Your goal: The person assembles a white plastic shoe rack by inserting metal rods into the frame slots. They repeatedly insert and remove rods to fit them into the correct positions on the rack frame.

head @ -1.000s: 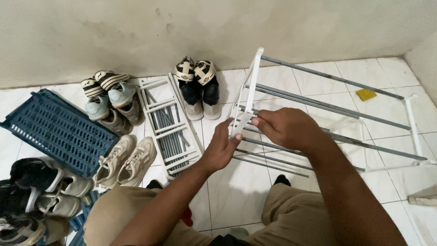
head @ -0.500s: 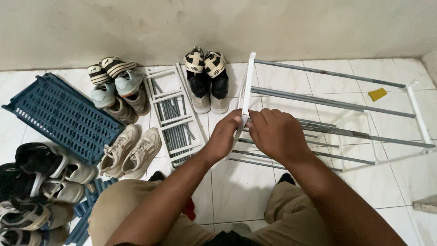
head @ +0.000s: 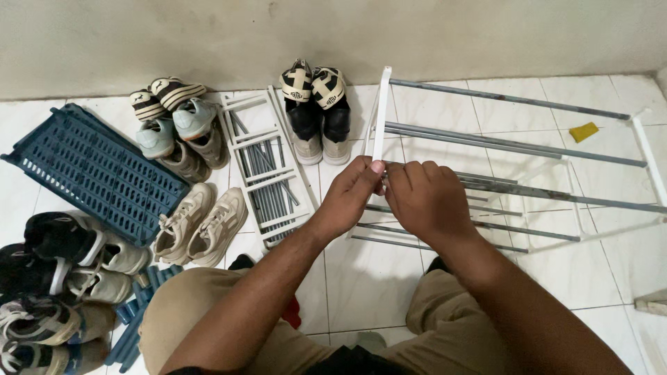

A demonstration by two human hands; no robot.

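A shoe rack of grey metal rods [head: 514, 144] between white plastic side frames lies partly put together on the white tiled floor. My left hand [head: 347, 198] pinches the near white side frame [head: 380, 111] about halfway down. My right hand [head: 424, 201] is closed right beside it, gripping the end of a grey rod where it meets that frame. The joint itself is hidden by my fingers. The far side frame [head: 646, 156] stands at the right.
A second white frame with loose grey rods [head: 264, 177] lies left of the rack. Several pairs of shoes sit around it, black-and-cream high-tops [head: 316, 111] against the wall. A blue slatted tray [head: 90, 177] lies at the left. A yellow scrap [head: 583, 132] is at the right.
The view has shifted slightly. My hands have moved up the white side frame and closer together; the right hand now closes around a rod end at the frame.
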